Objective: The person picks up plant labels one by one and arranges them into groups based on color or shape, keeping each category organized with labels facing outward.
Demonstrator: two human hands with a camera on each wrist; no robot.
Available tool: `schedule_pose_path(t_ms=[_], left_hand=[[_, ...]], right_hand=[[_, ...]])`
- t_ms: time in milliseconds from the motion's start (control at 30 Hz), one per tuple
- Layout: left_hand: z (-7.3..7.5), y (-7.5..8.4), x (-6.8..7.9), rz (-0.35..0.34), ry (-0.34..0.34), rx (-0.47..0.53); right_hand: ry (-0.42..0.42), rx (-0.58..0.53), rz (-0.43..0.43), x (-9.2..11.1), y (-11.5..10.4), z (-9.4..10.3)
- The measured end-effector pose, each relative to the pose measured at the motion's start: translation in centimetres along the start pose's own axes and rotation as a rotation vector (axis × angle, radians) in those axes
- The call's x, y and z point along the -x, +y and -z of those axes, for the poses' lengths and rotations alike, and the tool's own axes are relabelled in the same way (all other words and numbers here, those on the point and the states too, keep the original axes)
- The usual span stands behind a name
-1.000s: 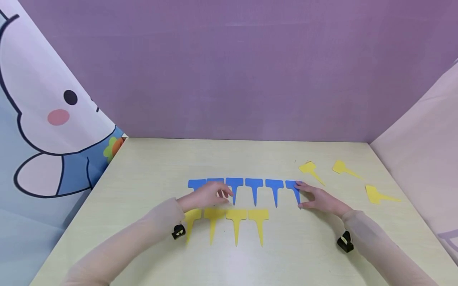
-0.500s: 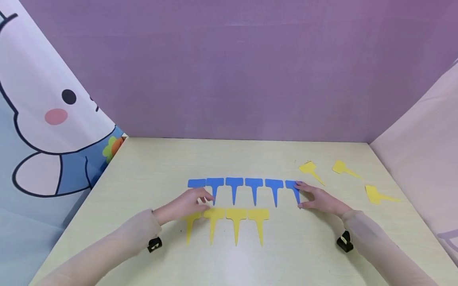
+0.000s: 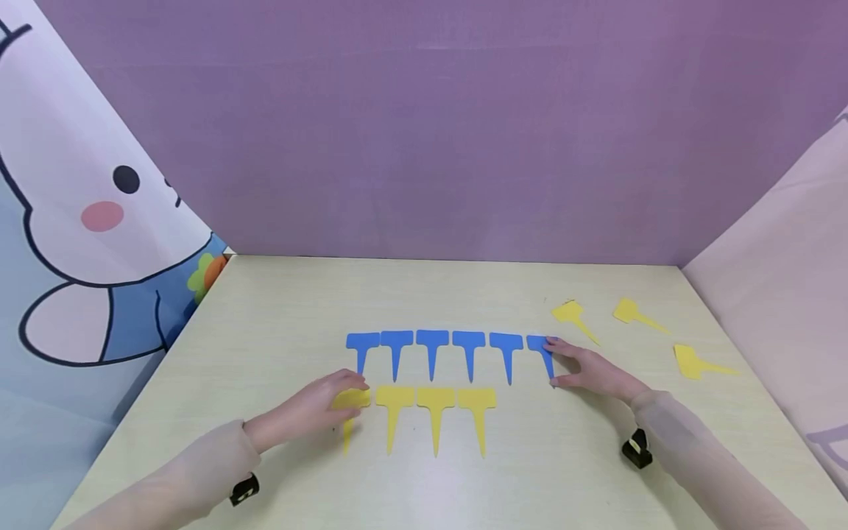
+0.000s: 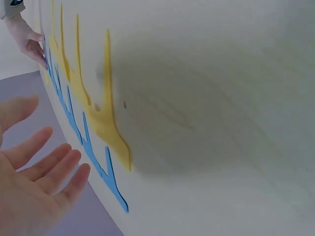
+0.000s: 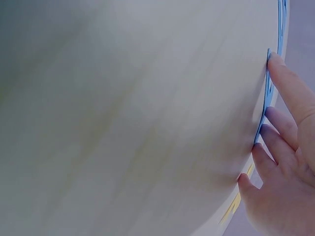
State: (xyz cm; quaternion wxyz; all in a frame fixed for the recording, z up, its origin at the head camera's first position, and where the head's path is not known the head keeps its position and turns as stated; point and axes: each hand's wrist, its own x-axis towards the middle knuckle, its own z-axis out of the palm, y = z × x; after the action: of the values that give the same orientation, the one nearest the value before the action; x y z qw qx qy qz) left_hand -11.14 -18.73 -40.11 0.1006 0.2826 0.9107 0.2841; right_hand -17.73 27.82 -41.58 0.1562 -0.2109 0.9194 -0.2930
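Note:
Blue T-shaped plant labels (image 3: 433,338) lie flat in a row across the table, several of them, stems toward the person. Below them runs a shorter row of yellow T-shaped plant labels (image 3: 435,398). My left hand (image 3: 316,405) is over the leftmost yellow label (image 3: 356,398), partly covering it in the head view; the left wrist view shows its fingers (image 4: 44,152) spread and holding nothing. With thumb and fingertips, my right hand (image 3: 592,370) touches the rightmost blue label (image 3: 538,343), thumb by the stem's point and fingers at the head.
Three loose yellow labels, among them one at the right (image 3: 689,362), lie at odd angles on the table's far right part. A purple cloth wall (image 3: 437,147) rises behind the pale table (image 3: 298,294). A cartoon-printed cloth (image 3: 66,309) borders the left side.
My left hand has moved left and toward the person, from over the blue row to the leftmost yellow label, uncovering the leftmost blue labels. The right hand has stayed in place.

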Motion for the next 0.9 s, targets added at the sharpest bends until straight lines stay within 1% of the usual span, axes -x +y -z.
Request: schedule_pose_path(t_ms=[133, 333, 500, 700, 900], left_hand=[[-0.5, -0.4, 0.9, -0.018, -0.038, -0.044], [-1.1, -0.6, 1.7, -0.061, -0.077, -0.156], [-1.3, -0.8, 2.3, -0.078, -0.11, -0.195], [-1.7, -1.4, 2.9, -0.075, -0.109, -0.247], [-2.1, -1.7, 3.3, -0.081, -0.078, -0.27]], right_hand=[[0.003, 0.004, -0.007, 0.0, 0.1, 0.0], [0.003, 0.001, 0.0, 0.0, 0.1, 0.0], [0.006, 0.001, 0.005, 0.0, 0.0, -0.1], [0.01, 0.01, 0.004, 0.0, -0.1, -0.1], [0.009, -0.004, 0.011, -0.1, -0.2, -0.2]])
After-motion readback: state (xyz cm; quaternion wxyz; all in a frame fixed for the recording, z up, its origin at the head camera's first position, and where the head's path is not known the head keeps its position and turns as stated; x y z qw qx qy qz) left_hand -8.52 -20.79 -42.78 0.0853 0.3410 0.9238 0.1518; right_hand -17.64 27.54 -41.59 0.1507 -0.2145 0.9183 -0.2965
